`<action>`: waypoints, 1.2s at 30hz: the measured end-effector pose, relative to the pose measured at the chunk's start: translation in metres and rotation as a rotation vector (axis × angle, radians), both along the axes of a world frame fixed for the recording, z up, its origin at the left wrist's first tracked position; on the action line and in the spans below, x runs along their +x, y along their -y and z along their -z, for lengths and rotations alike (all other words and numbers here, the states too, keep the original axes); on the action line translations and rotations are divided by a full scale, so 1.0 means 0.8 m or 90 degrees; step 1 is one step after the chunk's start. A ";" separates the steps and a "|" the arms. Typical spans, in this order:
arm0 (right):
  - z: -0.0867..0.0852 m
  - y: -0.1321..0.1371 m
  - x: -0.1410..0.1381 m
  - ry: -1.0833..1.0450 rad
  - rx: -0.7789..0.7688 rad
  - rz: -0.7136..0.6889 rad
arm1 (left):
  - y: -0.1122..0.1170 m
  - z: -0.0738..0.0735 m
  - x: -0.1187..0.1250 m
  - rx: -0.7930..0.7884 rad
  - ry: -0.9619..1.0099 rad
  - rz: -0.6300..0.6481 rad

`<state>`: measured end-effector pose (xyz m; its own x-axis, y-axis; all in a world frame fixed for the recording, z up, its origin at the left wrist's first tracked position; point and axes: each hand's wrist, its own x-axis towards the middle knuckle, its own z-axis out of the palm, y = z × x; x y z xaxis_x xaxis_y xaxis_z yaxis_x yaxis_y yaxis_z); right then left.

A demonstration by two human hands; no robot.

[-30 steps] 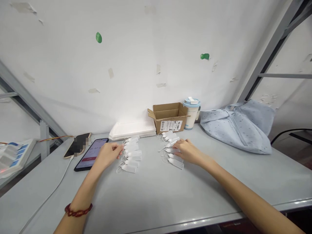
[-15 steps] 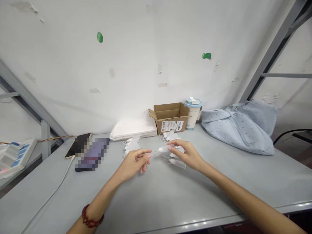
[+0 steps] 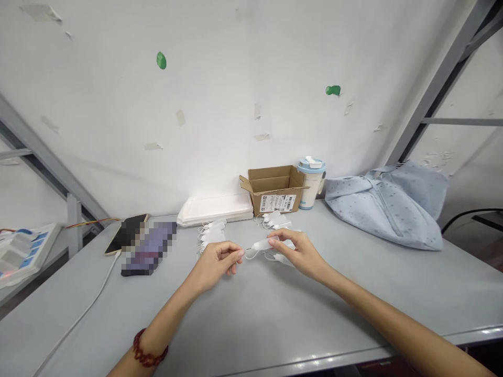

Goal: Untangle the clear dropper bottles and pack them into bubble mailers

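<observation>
Above the grey table (image 3: 251,319), my right hand (image 3: 301,251) pinches a small white tag with a string loop (image 3: 262,244). My left hand (image 3: 216,262) is closed in a pinch at the loop end of that string, its fingertips nearly meeting the tag. A red bead bracelet (image 3: 147,355) is on my left wrist. Behind my left hand lies a pile of the same white tags (image 3: 211,233). Another pile of tags (image 3: 275,221) lies behind my right hand, near the cardboard box.
An open cardboard box (image 3: 274,188), a blue-lidded cup (image 3: 311,182) and a stack of white trays (image 3: 215,208) stand along the wall. A pale blue cloth bag (image 3: 387,207) lies at right. Two phones (image 3: 137,238) with a cable lie at left, and a calculator (image 3: 21,250) at far left.
Both hands left the tag piles and came together at the table's middle. My right hand lifted one tag; my left hand took the string end.
</observation>
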<state>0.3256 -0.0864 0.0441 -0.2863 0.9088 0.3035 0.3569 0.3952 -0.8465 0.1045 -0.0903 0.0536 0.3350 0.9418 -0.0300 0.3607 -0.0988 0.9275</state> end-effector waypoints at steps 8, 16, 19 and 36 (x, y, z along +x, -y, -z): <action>0.000 0.001 -0.003 0.003 0.012 -0.015 | 0.005 -0.001 0.002 0.004 -0.013 0.017; -0.002 0.005 -0.003 -0.002 0.012 -0.016 | 0.003 -0.006 0.001 0.010 0.000 0.014; -0.001 0.005 -0.003 -0.002 0.016 -0.012 | 0.004 -0.007 0.001 0.012 0.008 0.013; -0.001 0.006 -0.004 -0.015 0.021 -0.016 | 0.005 -0.007 0.000 0.019 0.010 0.011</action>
